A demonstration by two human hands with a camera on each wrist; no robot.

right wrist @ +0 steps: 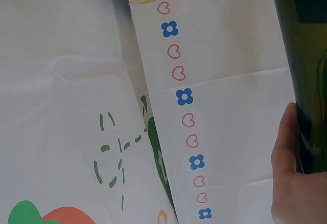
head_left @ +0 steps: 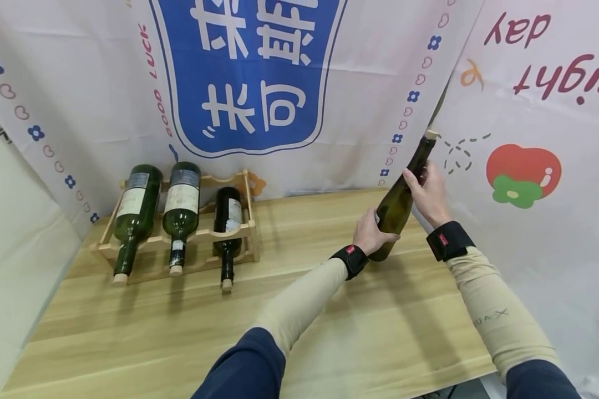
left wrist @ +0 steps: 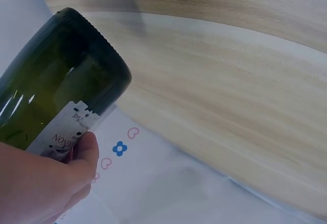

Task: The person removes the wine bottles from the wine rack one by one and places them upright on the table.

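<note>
Two hands held a green bottle by the table's far right corner.

The left hand (head_left: 371,233) wrapped its fingers round the fat bottom of the tilted bottle (head_left: 401,197). The right hand (head_left: 429,191) clamped the neck. Three more bottles (head_left: 182,205) lay in the wooden rack (head_left: 249,221).

Left grip (head_left: 371,233) and right grip (head_left: 429,191) both curled, raised.

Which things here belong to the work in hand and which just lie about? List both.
In hand:
- green bottle, tilted, held off the table
- left hand, gripping its lower body
- right hand, gripping near its neck

Lying about:
- wooden rack
- three bottles in the rack
- wooden table
- printed backdrop
</note>
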